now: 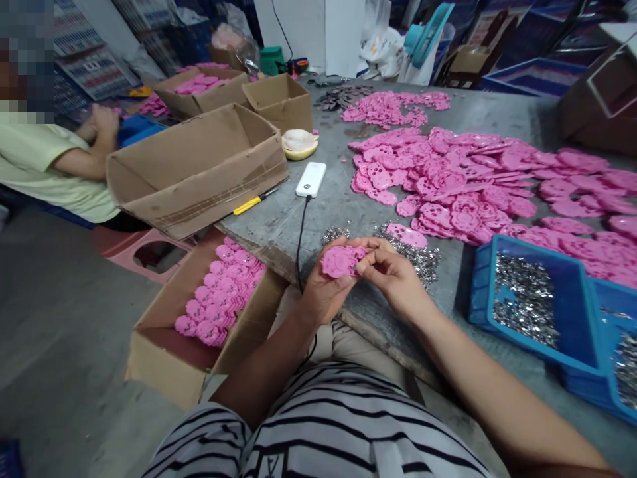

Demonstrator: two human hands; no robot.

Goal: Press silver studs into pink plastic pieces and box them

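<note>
A pink molded plastic piece [339,261] is held in front of me over the table edge. My left hand [323,285] is closed around its left side and underside. On its right end, my right hand [391,269] pinches with thumb and fingertips; anything small between them is too hidden to make out. Just beyond my hands lie a heap of small shiny metal parts [423,263] and one loose pink piece [407,235]. Down to my left, a cardboard box [169,375] holds stacked pink pieces [219,299] with little metal parts on them.
Large pile of pink pieces [468,179] across the table. Blue bins [532,249] with metal parts stand right. A white power bank [311,179] with black cable, a yellow cutter [247,204] and a cardboard box [199,192] lie left. Another person [54,159] sits at far left.
</note>
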